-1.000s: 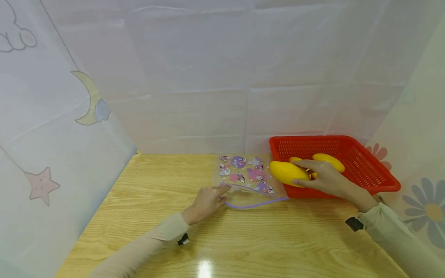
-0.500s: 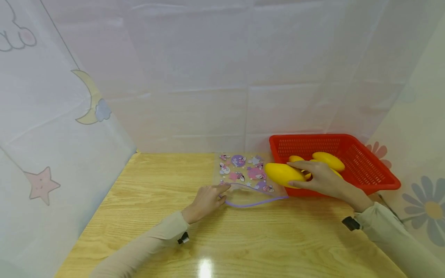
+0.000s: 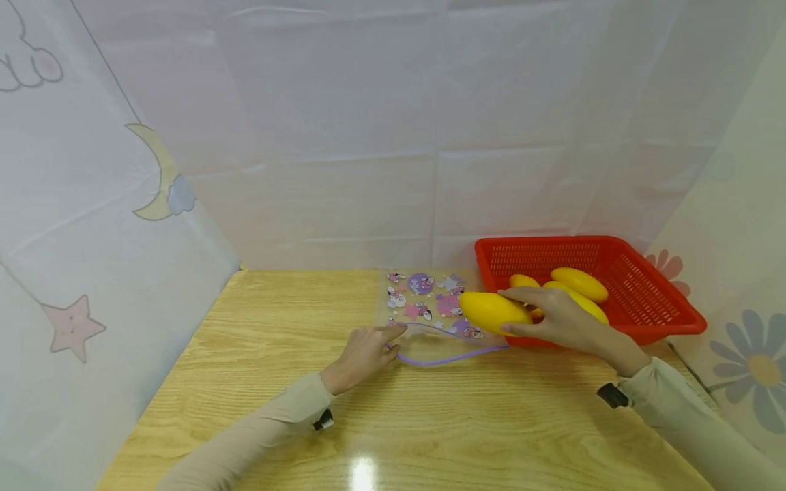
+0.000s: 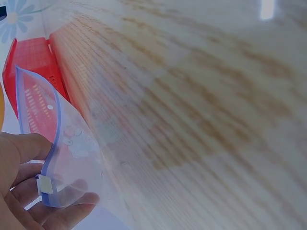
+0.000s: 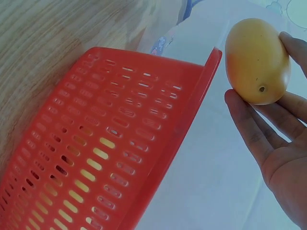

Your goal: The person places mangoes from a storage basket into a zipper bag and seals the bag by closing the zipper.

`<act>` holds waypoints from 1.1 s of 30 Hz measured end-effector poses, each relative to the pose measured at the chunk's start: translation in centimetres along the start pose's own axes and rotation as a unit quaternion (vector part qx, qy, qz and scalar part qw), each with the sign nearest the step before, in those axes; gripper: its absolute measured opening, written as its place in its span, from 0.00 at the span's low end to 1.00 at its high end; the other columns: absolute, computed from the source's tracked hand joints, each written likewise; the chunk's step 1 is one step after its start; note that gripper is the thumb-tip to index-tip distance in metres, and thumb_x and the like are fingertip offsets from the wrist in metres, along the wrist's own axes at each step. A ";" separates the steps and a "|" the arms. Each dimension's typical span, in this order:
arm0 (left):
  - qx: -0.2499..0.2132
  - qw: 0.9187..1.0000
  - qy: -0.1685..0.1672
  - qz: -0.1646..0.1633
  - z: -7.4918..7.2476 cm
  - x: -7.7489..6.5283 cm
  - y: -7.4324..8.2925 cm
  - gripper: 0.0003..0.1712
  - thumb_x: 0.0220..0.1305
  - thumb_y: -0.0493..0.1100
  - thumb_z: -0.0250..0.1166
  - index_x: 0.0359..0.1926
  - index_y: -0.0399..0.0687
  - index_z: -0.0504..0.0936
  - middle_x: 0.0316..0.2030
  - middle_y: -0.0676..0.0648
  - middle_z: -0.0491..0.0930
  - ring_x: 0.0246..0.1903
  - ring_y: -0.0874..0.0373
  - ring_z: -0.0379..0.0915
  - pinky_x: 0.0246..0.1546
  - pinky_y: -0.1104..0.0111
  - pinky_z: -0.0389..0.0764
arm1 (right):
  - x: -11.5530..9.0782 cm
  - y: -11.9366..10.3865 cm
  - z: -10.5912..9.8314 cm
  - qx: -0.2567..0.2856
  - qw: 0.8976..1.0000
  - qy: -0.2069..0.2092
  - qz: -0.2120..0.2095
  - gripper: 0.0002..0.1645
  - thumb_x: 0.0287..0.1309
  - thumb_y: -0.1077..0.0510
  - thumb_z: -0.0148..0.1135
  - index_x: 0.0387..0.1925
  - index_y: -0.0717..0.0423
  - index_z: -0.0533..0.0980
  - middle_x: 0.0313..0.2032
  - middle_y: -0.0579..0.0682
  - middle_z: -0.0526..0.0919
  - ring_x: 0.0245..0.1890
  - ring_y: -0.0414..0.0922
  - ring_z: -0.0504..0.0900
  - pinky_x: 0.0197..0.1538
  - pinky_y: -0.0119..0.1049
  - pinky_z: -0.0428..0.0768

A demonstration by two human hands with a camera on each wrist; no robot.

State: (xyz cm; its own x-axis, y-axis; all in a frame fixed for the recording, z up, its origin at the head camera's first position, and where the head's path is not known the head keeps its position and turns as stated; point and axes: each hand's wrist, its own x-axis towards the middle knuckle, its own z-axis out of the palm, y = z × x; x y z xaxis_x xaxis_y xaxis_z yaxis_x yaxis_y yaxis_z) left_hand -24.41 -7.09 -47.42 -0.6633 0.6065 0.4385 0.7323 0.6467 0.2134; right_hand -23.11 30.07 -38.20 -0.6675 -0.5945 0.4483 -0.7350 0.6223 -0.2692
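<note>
Mango [image 3: 491, 312] is held in the fingers [image 5: 252, 127] of the right hand [image 3: 565, 319], near the basket [image 3: 651, 300]; fingers of the left hand [image 3: 362, 353] grip the bag [image 3: 420, 300] at its gaping mouth on the counter [image 3: 295, 320].

We see pale creased sheeting [image 3: 331, 116]; a printed moon [image 3: 167, 164] and star [image 3: 75, 327] at left; glare [image 3: 362, 474] on the wood-grain table [image 3: 270, 320].

smooth fruit [image 3: 490, 311], filmy plastic bag [image 3: 428, 315], glossy wood-grain table [image 3: 454, 423]
</note>
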 end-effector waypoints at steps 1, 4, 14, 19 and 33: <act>0.000 1.000 0.000 0.000 0.0 0.0 0.0 0.21 0.58 0.34 0.71 0.54 0.42 0.84 0.48 0.43 0.85 0.12 0.72 0.57 0.09 0.81 0.54 | 0.0 -0.1 0.1 0.001 1.000 0.001 -0.004 0.34 0.46 0.51 0.79 0.55 0.59 0.80 0.40 0.42 0.84 0.26 0.33 0.71 0.28 0.28 0.75; 0.000 1.000 0.002 0.001 0.0 0.0 0.0 0.21 0.57 0.35 0.71 0.54 0.42 0.84 0.48 0.43 0.85 0.13 0.72 0.61 0.09 0.81 0.54 | 0.0 -0.2 0.2 0.002 1.000 0.002 -0.007 0.33 0.46 0.50 0.79 0.54 0.59 0.80 0.40 0.41 0.84 0.25 0.33 0.70 0.28 0.27 0.74; 0.003 1.000 0.010 0.002 0.2 0.2 0.0 0.22 0.56 0.34 0.72 0.53 0.41 0.84 0.47 0.43 0.85 0.12 0.72 0.57 0.09 0.81 0.54 | 0.1 -1.0 0.8 0.008 1.000 -0.017 0.009 0.34 0.50 0.45 0.76 0.57 0.56 0.79 0.48 0.45 0.84 0.37 0.36 0.76 0.42 0.37 0.82; -0.003 1.000 0.007 0.001 0.1 0.2 0.0 0.22 0.56 0.34 0.72 0.54 0.41 0.84 0.48 0.42 0.85 0.11 0.73 0.53 0.09 0.81 0.54 | 0.2 -1.5 1.1 0.008 0.999 -0.031 0.021 0.35 0.52 0.43 0.75 0.58 0.56 0.79 0.52 0.47 0.84 0.48 0.44 0.81 0.51 0.47 0.81; -0.012 1.000 0.005 -0.002 0.0 0.3 0.0 0.21 0.57 0.34 0.71 0.54 0.41 0.84 0.47 0.42 0.85 0.11 0.73 0.56 0.09 0.81 0.55 | 0.7 -2.3 2.1 0.025 0.999 -0.041 0.023 0.36 0.52 0.43 0.74 0.58 0.58 0.79 0.52 0.50 0.83 0.47 0.45 0.82 0.50 0.44 0.82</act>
State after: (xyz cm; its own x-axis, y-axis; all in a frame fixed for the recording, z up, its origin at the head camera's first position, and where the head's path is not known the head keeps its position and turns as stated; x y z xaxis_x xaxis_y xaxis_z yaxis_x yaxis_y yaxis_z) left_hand -24.56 -6.91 -47.26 -0.6643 0.5999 0.4460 0.7338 0.6369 0.2364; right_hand -22.12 27.18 -39.04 -0.7069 -0.6064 0.3642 -0.7068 0.6254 -0.3306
